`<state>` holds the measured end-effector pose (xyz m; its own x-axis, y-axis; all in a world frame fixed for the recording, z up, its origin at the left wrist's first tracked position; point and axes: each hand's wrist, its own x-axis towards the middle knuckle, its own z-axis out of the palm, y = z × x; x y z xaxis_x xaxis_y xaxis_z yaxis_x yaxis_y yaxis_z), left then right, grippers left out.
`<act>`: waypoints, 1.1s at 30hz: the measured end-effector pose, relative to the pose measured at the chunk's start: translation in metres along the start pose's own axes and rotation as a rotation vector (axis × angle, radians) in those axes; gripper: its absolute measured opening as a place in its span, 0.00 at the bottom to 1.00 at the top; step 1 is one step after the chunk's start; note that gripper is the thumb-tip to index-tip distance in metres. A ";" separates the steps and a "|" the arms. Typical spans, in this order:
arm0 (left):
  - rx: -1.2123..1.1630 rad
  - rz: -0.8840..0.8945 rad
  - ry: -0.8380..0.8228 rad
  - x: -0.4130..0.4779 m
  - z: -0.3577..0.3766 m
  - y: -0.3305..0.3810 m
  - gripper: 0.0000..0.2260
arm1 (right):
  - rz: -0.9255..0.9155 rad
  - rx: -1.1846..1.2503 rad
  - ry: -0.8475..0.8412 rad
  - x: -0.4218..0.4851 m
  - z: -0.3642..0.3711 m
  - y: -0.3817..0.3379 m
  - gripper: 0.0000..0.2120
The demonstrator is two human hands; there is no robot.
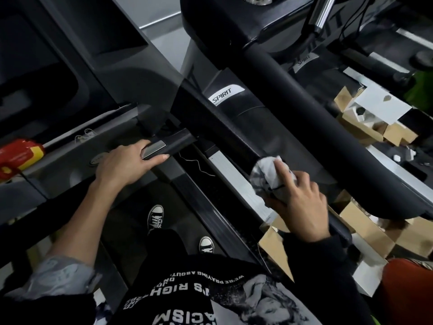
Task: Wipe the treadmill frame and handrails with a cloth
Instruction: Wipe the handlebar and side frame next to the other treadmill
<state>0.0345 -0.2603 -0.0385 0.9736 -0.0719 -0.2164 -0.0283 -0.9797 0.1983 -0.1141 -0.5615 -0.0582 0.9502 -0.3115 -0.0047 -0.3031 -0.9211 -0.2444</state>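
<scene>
1. Your right hand is clamped on the cloth. The forefinger lies straight along the top of the wad, and the other fingers curl round the bunch below.
2. The cloth is pressed against the near end of the dark glossy handrail, to your right and above the pale foot strip.
3. Expect the cloth to be light, soft and limp. It has no shape of its own and will bunch or slip out of a loose hold, so hold the gathered part in your palm and let the flat finger spread the pressure.
4. The handrail looks stiff, fixed and smooth, so it will not give under the wipe. The cloth should slide easily along it, though a glossy surface may let it skid instead of rubbing.
5. To cover the whole rail, wrap the cloth round it rather than dabbing from above. The underside is hidden from this view.
6. Your left hand is closed round the short grip bar, fingers over its metal plate. That looks like a sound brace while you reach.
7. Beyond the handrail runs a thick matte padded tube, and beyond that cardboard boxes lie on the floor.
</scene>
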 end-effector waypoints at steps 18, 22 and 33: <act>0.037 0.012 0.019 0.003 0.002 -0.002 0.33 | 0.092 -0.118 0.101 0.024 0.013 -0.037 0.42; 0.005 -0.001 0.017 0.002 0.002 -0.002 0.32 | 0.030 -0.024 -0.003 0.058 0.010 -0.071 0.38; -0.035 0.024 0.021 -0.001 0.000 0.000 0.30 | -0.006 -0.140 0.277 -0.008 0.024 -0.001 0.42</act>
<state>0.0333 -0.2603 -0.0382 0.9773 -0.0912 -0.1911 -0.0444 -0.9706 0.2364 -0.1203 -0.5526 -0.0810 0.9021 -0.3404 0.2653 -0.3231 -0.9402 -0.1075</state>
